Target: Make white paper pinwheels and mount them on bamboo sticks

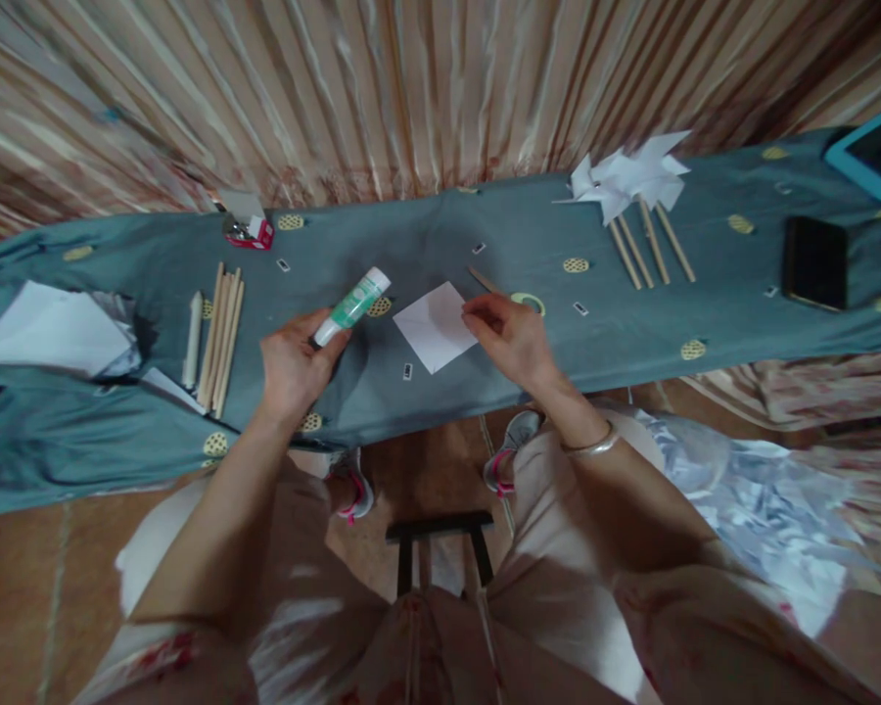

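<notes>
My left hand (294, 364) is closed around a green and white glue stick (353, 305), tilted up to the right above the table; its cap appears to be on. A small white paper square (433, 328) lies diamond-wise in the middle of the cloth, with faint crease lines. At its right corner, my right hand (512, 338) pinches the paper between thumb and fingers. Scissors (530, 300) with a pale green handle lie just behind my right hand, which partly hides them.
White paper pinwheels (621, 181) on sticks lie back right, with a dark phone (814, 262) and a blue-framed tablet (877, 152) beyond. To the left are wooden sticks (220, 338), a white candle-like stick (192, 338), a red box (250, 232) and stacked paper (55, 328).
</notes>
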A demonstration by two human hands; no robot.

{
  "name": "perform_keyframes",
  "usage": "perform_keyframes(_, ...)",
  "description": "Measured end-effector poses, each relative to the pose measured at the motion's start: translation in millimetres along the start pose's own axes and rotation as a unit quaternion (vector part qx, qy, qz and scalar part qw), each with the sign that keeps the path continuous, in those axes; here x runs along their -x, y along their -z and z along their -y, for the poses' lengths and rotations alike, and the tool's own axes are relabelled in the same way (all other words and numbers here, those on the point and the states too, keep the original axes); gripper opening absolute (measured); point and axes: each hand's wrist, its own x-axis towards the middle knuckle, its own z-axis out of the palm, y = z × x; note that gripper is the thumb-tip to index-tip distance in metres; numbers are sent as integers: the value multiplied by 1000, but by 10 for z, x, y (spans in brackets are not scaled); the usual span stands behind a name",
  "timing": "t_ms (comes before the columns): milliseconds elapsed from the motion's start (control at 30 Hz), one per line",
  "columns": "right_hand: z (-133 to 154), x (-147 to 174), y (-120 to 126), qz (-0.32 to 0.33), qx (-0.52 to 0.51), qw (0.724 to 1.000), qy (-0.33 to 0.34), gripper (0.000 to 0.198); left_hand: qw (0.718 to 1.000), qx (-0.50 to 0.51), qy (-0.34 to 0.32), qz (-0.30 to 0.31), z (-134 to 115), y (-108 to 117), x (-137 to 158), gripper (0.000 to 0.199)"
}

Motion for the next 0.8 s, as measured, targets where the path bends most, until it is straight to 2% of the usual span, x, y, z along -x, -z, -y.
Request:
perform_keyframes(100, -51, 86, 89, 11, 105, 992, 74, 20, 998, -30, -47, 0, 168, 15, -64, 24)
perform_keyframes(200, -88, 157, 107, 22, 163, 978, 132, 24, 994, -66, -84, -11, 210, -1, -77, 24)
perform_keyframes(300, -98, 200, 89, 41, 190, 969, 152, 28, 989, -86, -116, -13, 77, -55, -32, 45)
perform_keyframes(367, -82, 222, 72, 56, 196, 966, 158, 31, 980, -95, -169, 36, -69, -128, 15, 47)
perform_keyframes(433, -58, 241, 58, 70, 197, 965, 161, 32, 960, -99, -232, 120, -209, -227, 53, 35)
perform_keyframes(533, -38, 265, 49, 78, 194, 964, 162, 34, 937, -81, -293, 172, -338, -376, 60, 25)
perform_keyframes(633, -43, 283, 47, 85, 194, 964, 164, 35, 927, -79, -313, 191, -376, -456, 26, 23)
perform_keyframes(800, -47, 304, 40, 91, 211, 957, 175, 34, 924, -100, -303, 210, -398, -458, 3, 26)
